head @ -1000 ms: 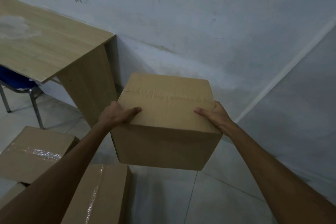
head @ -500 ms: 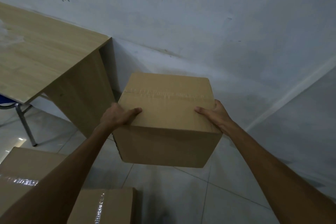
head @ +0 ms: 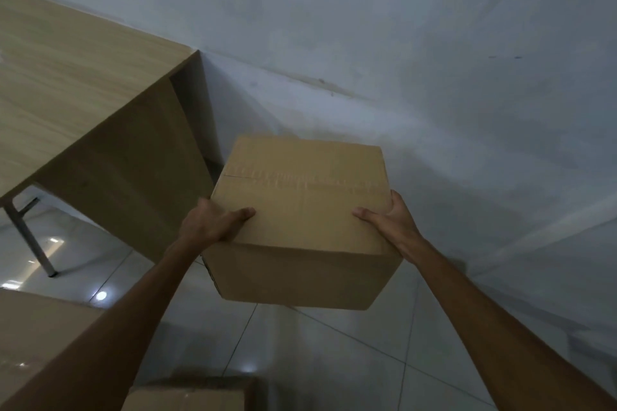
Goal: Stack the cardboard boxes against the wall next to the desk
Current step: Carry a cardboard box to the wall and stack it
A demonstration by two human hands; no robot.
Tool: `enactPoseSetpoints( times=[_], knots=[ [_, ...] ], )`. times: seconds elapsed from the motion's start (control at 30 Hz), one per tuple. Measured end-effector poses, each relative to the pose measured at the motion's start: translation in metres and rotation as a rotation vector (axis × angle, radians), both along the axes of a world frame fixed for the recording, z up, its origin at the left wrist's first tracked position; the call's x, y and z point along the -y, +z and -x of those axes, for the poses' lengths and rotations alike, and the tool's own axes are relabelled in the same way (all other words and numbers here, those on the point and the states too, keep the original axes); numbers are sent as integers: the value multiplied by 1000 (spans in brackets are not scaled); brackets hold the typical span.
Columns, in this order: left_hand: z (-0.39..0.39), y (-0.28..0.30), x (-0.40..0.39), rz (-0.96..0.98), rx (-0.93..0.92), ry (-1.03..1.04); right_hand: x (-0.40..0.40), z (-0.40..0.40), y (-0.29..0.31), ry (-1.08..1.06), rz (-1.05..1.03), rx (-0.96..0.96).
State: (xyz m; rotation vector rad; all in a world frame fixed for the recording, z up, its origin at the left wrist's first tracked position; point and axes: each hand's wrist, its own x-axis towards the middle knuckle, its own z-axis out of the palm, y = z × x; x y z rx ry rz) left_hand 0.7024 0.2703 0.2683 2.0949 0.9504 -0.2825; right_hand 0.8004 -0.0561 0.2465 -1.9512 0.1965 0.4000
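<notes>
Taped brown cardboard box [head: 300, 210] held level above the floor, beside the desk [head: 83, 103].

No legible text, only scratch marks on wall [head: 367, 27].

Open floor [head: 334, 360] lies between desk panel [head: 133, 183] and wall [head: 400, 60], boxes [head: 33, 337] left

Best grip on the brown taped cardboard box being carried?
The brown taped cardboard box is wide and flat-sided: clamp its two opposite side walls near the top edge, as the left hand and right hand do, thumbs lying over the top face.
</notes>
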Motion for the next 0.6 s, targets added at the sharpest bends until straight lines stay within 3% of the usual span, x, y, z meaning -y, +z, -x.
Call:
enactPoseSetpoints(
  times=[0.6],
  knots=[
    [-57,-185,-63,164,37,50,-60,-50,-185,-56,2,67]
  ],
)
